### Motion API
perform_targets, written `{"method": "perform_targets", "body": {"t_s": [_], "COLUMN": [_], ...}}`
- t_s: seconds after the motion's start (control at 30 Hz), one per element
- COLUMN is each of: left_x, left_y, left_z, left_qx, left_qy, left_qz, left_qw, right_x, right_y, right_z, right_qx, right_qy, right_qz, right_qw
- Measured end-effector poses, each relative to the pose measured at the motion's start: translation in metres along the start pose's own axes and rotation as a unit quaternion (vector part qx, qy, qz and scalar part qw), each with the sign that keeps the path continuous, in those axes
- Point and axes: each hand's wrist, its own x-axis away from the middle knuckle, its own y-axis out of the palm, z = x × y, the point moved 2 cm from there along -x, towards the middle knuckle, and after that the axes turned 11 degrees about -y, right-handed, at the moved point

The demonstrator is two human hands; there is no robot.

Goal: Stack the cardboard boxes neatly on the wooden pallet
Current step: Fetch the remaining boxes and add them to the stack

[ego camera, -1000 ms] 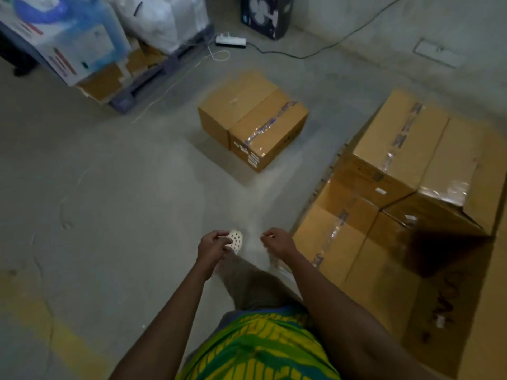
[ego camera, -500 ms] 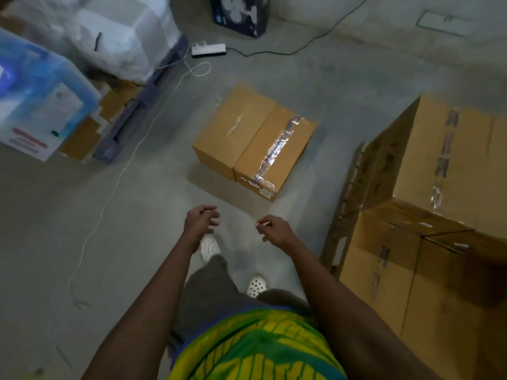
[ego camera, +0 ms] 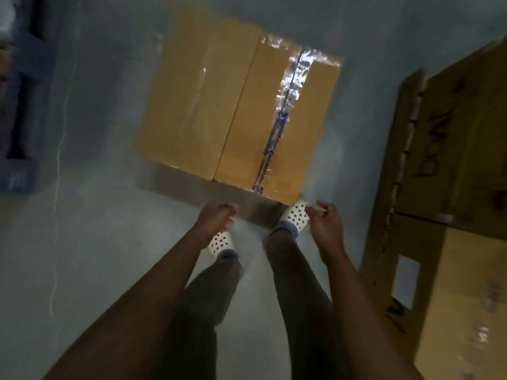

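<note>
A taped cardboard box (ego camera: 236,105) lies on the concrete floor straight ahead, its near edge just past my feet. My left hand (ego camera: 216,219) hangs in front of it with fingers loosely curled, holding nothing. My right hand (ego camera: 325,223) hangs near the box's front right corner, fingers also loosely curled and holding nothing. Neither hand touches the box. Stacked cardboard boxes (ego camera: 452,165) rise along the right edge. The wooden pallet beneath them cannot be made out.
A dark blue plastic pallet (ego camera: 19,111) lies at the far left, with a thin white cable (ego camera: 59,160) running down the floor beside it. My white perforated clogs (ego camera: 295,216) stand close to the box. The picture is blurred.
I have walked up to the floor box and tilted my head down, so it now fills the middle of the view. Both hands stay loosely curled and have spread wider apart.
</note>
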Motion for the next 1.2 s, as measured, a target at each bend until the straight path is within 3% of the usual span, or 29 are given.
{"method": "perform_targets", "body": {"t_s": [0.13,0.23,0.3,0.37,0.47,0.57,0.67,0.8,1.0,1.2], "left_x": [-0.13,-0.195,-0.224,-0.24,-0.23,-0.19,-0.123,-0.02,0.163,0.311], "left_y": [0.02,0.033,0.035,0.036,0.037,0.039,0.036,0.03,0.021,0.004], "left_z": [0.022,0.024,0.021,0.017,0.013,0.019,0.05,0.115,0.169,0.096], "left_qx": [0.148,0.305,0.385,0.391,0.281,0.261,0.268,0.262,0.196,0.144], "left_qy": [-0.093,-0.146,-0.143,-0.136,-0.115,-0.051,0.065,0.162,0.193,0.229], "left_qz": [0.047,0.029,0.056,0.102,0.177,0.184,0.169,0.186,0.304,0.319], "left_qw": [0.984,0.94,0.91,0.904,0.936,0.946,0.946,0.933,0.912,0.908], "right_x": [-0.116,-0.17,-0.183,-0.18,-0.163,-0.143,-0.121,-0.079,0.057,0.247], "right_y": [0.049,0.086,0.11,0.128,0.137,0.115,0.068,-0.01,-0.113,-0.183], "right_z": [0.038,0.07,0.086,0.097,0.099,0.076,0.028,-0.047,-0.141,-0.142], "right_qx": [0.042,0.032,0.0,-0.059,-0.12,-0.135,-0.15,-0.161,-0.127,-0.051], "right_qy": [0.017,0.049,0.08,0.114,0.132,0.123,0.066,-0.003,-0.037,-0.068], "right_qz": [-0.006,-0.036,-0.06,-0.062,-0.032,0.048,0.134,0.19,0.253,0.32], "right_qw": [0.999,0.998,0.995,0.99,0.983,0.982,0.977,0.968,0.958,0.943]}}
